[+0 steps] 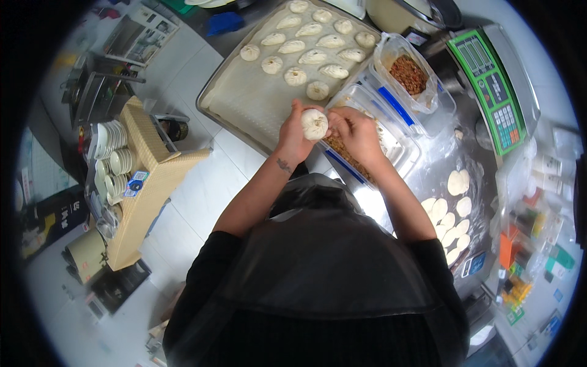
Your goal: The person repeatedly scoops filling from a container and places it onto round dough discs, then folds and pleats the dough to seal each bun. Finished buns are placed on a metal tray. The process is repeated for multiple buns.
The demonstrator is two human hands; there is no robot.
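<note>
A round pleated bun (314,124) rests in my left hand (293,133), its gathered top facing up. My right hand (355,130) is beside the bun's right edge with its fingers curled in; whether they grip anything is hidden. Beyond my hands, a paper-lined tray (238,108) holds rows of round and leaf-shaped filled buns (295,76). Below my right hand sits a clear plastic container (403,158) of chopped filling (341,149), partly covered by the hand and forearm.
A second plastic container (447,112) holds a bag of reddish-brown filling (408,75). Behind it stands a green-faced digital scale (487,91). Flat dough wrappers (451,225) lie on the floured metal worktop (433,169). Left, stacked bowls (120,161) stand by a woven-patterned stand (137,202).
</note>
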